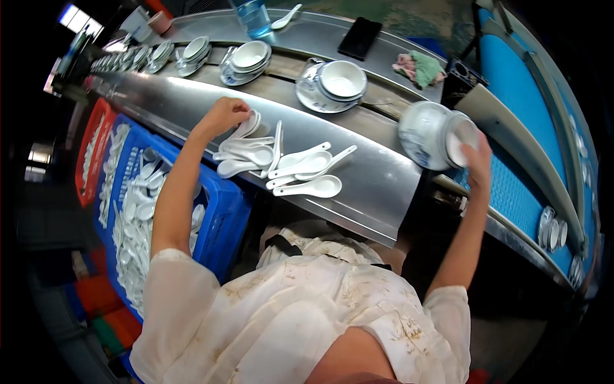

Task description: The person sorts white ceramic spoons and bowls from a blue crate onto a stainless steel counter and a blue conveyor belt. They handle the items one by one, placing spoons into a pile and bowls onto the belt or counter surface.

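My left hand [224, 116] pinches the bowl end of a white ceramic soup spoon [246, 126] above the left part of the steel work shelf. Below it, several more spoons [261, 154] lie in a loose pile, with a second loose group of spoons [307, 165] to its right. Over at the right end, my right hand [476, 156] grips a tilted set of a patterned plate and bowls [424, 134] at the mouth of the blue belt. My fingers partly cover the front bowl. Nearest to that set is another stack of bowls on a plate [343, 81].
More tableware stacks [247, 57] line the conveyor to the left. A blue crate [223, 211] full of spoons stands by my left arm. A phone [360, 38], a cloth [419, 69] and a water bottle [253, 19] lie beyond. The blue belt [515, 192] carries tableware.
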Demonstrator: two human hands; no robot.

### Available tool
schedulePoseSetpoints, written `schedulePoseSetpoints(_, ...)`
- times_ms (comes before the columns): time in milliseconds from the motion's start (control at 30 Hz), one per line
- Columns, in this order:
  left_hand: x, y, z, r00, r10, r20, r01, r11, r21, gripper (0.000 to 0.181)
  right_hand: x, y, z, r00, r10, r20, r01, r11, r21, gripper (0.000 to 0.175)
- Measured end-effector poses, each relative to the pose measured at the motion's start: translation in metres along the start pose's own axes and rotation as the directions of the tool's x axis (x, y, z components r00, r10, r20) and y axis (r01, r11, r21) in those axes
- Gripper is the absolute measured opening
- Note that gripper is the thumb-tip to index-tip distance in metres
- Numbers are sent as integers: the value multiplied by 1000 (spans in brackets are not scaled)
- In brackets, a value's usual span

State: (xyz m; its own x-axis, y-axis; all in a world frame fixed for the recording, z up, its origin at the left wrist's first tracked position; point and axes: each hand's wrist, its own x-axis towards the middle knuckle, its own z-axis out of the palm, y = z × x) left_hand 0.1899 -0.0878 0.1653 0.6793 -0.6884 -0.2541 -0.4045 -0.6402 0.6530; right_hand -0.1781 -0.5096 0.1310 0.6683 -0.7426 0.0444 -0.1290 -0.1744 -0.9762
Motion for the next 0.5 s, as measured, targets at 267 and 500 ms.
schedulePoseSetpoints(267,10,5,-16,907,-265,-328,153,931,-331,27,53,21,105,991,-102,89,129,912,-390,40)
schedulePoseSetpoints(500,9,-2,-10,936,-296,-189,116,769,-629,19,14,-16,56,999,1,-52,-7,993,-117,31)
